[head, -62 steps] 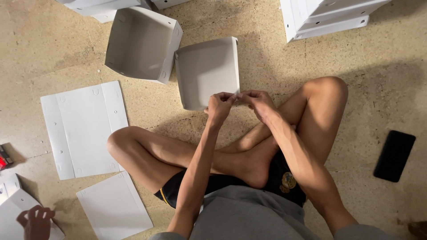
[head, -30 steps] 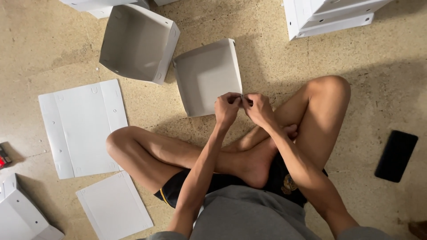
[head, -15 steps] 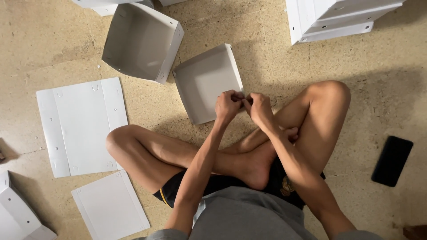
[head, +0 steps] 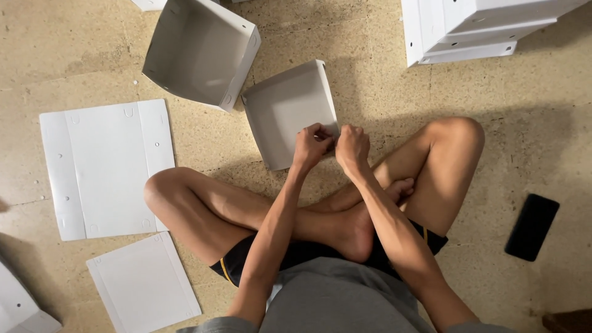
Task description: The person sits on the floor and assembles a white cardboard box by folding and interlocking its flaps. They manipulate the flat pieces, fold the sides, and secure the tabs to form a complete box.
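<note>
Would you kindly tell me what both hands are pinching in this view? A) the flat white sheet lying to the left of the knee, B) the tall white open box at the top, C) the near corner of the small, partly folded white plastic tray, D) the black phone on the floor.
C: the left hand and right hand meet at the corner of the small, partly folded white plastic tray, apart from everything else.

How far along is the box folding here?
One open box already stands folded, with more stacked at top right. In hand: the left hand and right hand pinch a corner of the half-folded tray. Left: two flat sheets lie unfolded.
</note>
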